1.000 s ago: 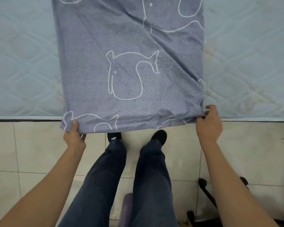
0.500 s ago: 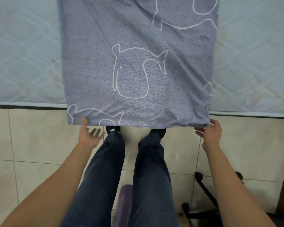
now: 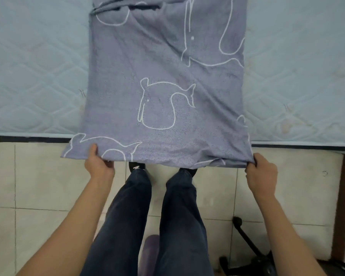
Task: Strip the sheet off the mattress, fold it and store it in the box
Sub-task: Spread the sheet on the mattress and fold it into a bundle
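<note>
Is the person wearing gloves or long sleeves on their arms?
No. The left hand and right hand are bare: no gloves, rings or watch show. Both forearms are bare too, no sleeve in view. Below are dark blue trousers and black shoes.

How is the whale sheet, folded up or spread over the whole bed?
Folded into a narrow strip. Bare mattress shows either side of the sheet; the left hand and right hand grip its near corners.
</note>
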